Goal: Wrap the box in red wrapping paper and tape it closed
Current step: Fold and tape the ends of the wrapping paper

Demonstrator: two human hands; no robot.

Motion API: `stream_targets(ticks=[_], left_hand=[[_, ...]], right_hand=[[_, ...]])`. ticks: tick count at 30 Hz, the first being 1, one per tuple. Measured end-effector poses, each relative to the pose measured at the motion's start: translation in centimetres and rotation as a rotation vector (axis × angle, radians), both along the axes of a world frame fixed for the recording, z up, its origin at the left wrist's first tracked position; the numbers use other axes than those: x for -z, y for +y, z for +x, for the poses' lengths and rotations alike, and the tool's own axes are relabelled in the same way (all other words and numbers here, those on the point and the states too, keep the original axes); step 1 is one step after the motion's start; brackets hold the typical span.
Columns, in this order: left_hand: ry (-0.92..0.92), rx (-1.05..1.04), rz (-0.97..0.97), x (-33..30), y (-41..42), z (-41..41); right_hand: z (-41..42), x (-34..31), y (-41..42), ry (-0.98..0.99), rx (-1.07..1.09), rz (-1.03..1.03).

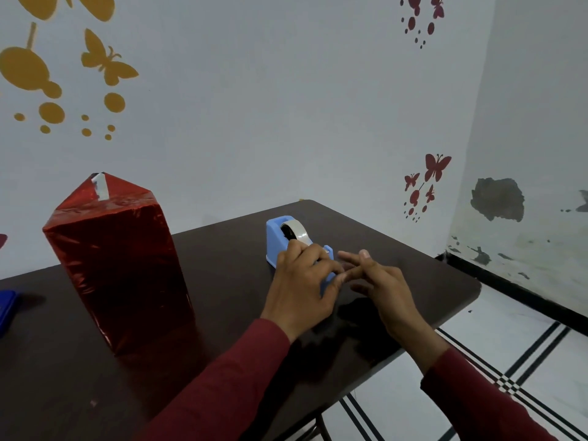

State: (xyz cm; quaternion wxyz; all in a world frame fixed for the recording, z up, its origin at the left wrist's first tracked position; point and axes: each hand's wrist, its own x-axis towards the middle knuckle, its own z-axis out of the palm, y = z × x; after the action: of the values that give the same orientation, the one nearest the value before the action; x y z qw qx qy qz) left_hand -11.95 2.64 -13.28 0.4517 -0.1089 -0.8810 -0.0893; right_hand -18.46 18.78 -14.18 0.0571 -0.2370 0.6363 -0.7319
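The box [117,265], upright in red wrapping paper with its top flaps taped into a peak, stands near the left edge of the dark table [222,361], well apart from both hands. Toward the far right corner, the left hand [302,281] rests curled over the blue tape dispenser [286,240]. Just beside it, the right hand [381,281] has loosely spread fingers; whether it pinches tape cannot be told.

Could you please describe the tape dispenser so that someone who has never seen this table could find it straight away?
On the dark brown table, right of the tall red-wrapped box, sits the tape dispenser, under the person's left hand. It is the only pale blue thing there, carrying a roll of clear tape.
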Motion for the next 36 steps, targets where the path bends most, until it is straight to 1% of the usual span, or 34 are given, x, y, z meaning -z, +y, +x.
stream_targets(ticks=[2, 4, 6, 7, 9, 11, 14, 17, 21, 27, 32, 34, 36], left_hand=[[0.016, 0.009, 0.012, 0.1, 0.1, -0.1], [0.038, 0.046, 0.098, 0.2, 0.4, -0.2], [0.042, 0.082, 0.294, -0.1, 0.8, -0.1], [0.032, 0.093, 0.409, -0.3, 0.8, 0.1], [0.013, 0.107, 0.571, -0.6, 1.1, 0.3], [0.000, 0.108, 0.653, -0.7, 1.3, 0.4], [-0.044, 0.119, 0.749, -0.9, 1.5, 0.5], [-0.056, 0.102, 0.770, -0.8, 1.3, 0.4], [-0.060, 0.061, 0.786, -0.7, 1.3, 0.4], [-0.032, 0.015, 0.707, -0.7, 0.9, 0.6], [-0.012, -0.008, 0.677, -0.9, 1.0, 0.9], [0.012, -0.011, 0.689, -1.2, 0.9, 1.2], [0.038, -0.018, 0.690, -1.7, 0.7, 1.8]], right_hand=[[-0.2, -0.1, 0.0, -0.076, -0.012, -0.013], [-0.3, -0.4, 0.2, -0.172, -0.027, -0.069], [-0.3, -0.7, 0.5, -0.240, -0.035, -0.154], [-0.3, -0.7, 0.7, -0.241, -0.047, -0.182], [-0.1, -0.6, 0.9, -0.163, -0.077, -0.181], [0.3, -0.4, 0.9, -0.071, -0.100, -0.173], [0.5, -0.2, 0.7, 0.016, -0.071, -0.175], [0.7, -0.2, 0.7, 0.063, -0.008, -0.155], [0.5, 0.1, 0.6, 0.035, 0.042, -0.173], [0.4, -0.3, 0.5, -0.024, 0.031, -0.116], [0.5, -1.3, 0.5, -0.163, -0.019, -0.095], [0.8, -2.1, 0.5, -0.155, -0.030, -0.081], [1.1, -3.0, 0.4, -0.105, -0.031, -0.033]])
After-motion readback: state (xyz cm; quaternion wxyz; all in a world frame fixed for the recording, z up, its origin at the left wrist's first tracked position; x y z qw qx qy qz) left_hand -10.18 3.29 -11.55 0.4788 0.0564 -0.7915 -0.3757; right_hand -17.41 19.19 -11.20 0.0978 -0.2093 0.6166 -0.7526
